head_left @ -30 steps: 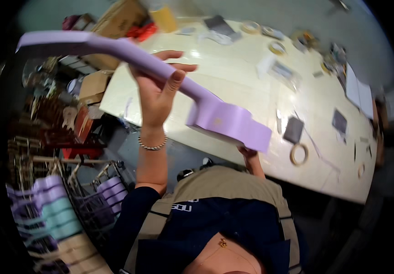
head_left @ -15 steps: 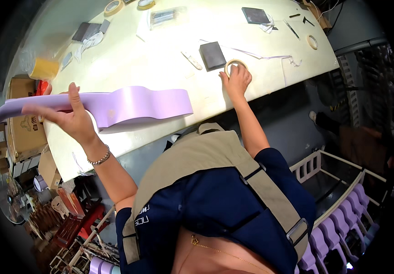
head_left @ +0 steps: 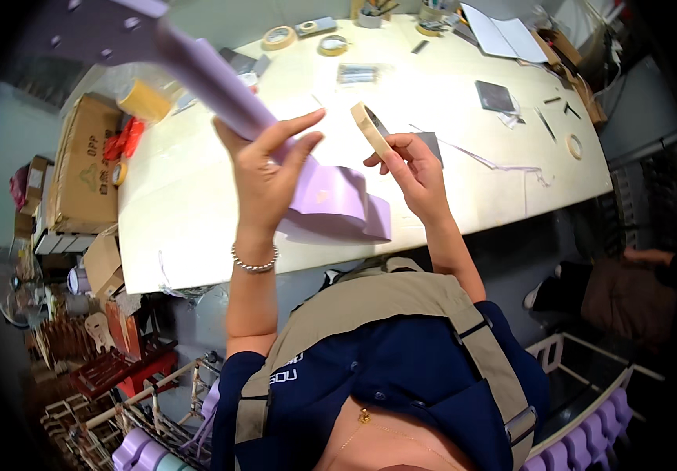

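Note:
My left hand (head_left: 264, 180) holds a light purple ukulele (head_left: 337, 188) by the neck, its thumb and a finger stretched out past the neck. The neck slants up to the far left, where the headstock with its peg holes is partly cut off at the picture's edge. The ukulele's body lies low over the white table, side toward me; whether it touches cannot be told. A roll of masking tape (head_left: 368, 129) is pinched in my right hand (head_left: 419, 179), raised on edge above the table. Behind that hand, a dark grey block (head_left: 431, 146) is partly hidden.
The white table (head_left: 189, 251) carries more tape rolls (head_left: 280, 37), a dark pad (head_left: 495, 96), a purple ribbon (head_left: 480, 161) and an open notebook (head_left: 503, 35). Cardboard boxes (head_left: 87, 165) stand at left. Racks with purple instruments (head_left: 589, 432) are behind me; another person (head_left: 629, 298) is at right.
The right hand has lifted the tape roll off the table and brought it left, toward the ukulele. My left hand has swung the neck upward, and the view has shifted.

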Available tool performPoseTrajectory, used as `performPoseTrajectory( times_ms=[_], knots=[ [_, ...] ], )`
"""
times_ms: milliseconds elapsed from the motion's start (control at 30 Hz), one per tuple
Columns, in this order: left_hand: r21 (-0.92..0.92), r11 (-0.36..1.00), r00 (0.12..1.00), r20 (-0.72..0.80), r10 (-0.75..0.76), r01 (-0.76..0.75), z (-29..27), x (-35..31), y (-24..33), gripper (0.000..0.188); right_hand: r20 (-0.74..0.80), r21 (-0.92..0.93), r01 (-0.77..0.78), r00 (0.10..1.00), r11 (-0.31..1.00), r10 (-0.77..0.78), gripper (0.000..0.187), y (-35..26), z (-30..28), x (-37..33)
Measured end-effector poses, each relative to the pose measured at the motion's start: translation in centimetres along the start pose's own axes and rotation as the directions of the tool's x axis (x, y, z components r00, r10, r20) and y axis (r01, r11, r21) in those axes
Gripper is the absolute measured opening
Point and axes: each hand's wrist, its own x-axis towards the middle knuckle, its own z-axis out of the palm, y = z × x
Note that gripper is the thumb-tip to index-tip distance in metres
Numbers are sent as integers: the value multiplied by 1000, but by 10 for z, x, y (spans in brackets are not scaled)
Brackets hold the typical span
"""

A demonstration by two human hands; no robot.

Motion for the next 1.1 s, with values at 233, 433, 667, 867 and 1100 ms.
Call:
performPoseTrajectory(
  times_ms=[233, 433, 667, 867, 1100],
  knots=[
    [-119, 992, 998, -48, -43, 37, -1, -7, 6, 22, 150, -501, 360, 932, 787, -331, 11, -36, 29, 10],
    [-244, 958, 988, 11, -156, 154, 1, -16, 2, 14, 95, -679, 433, 853, 593, -513, 25, -45, 43, 14],
    [-225, 973, 998, -18, -56, 51, -3, -9, 12, 17, 146, -796, 452, 790, 404, -595, 18, -45, 44, 28],
    [52, 998, 995, -94, 43, -38, -3, -12, 9, 6, 66, -796, 445, 737, 410, -672, 14, -41, 52, 32],
    [-426, 870, 952, -62, -301, 247, -23, -32, 0, 23, -260, 58, 112, 961, 992, -94, 40, -15, 10, 67]
  ],
)
